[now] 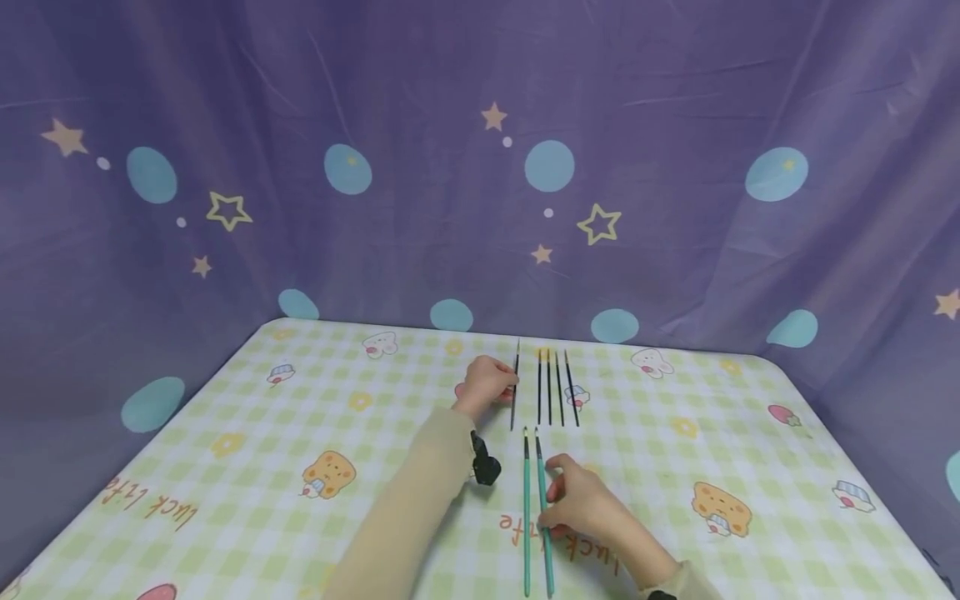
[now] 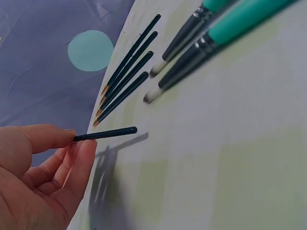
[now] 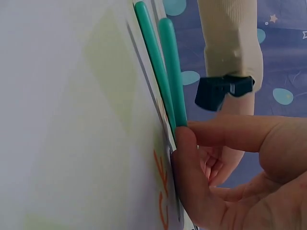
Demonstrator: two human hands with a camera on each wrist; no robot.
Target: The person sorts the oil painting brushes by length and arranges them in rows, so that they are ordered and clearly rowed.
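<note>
My left hand [image 1: 487, 383] pinches a thin dark paintbrush [image 1: 514, 393] between thumb and fingers toward the back of the table. In the left wrist view this paintbrush [image 2: 112, 133] is raised slightly, casting a shadow on the cloth. My right hand [image 1: 588, 504] pinches the handle of a green paintbrush [image 1: 543, 490], also seen in the right wrist view as a green handle [image 3: 173, 67] at the fingertips. Close along its left side lies another green paintbrush [image 1: 527, 517]. Both green brushes point their bristles to the back.
Several thin dark paintbrushes [image 1: 550, 387] lie in a row right of the left hand, bristles away from me. A checked, printed tablecloth [image 1: 262, 467] covers the table. Behind it hangs a purple curtain [image 1: 420, 250]. A black device [image 1: 486, 462] is on the left wrist.
</note>
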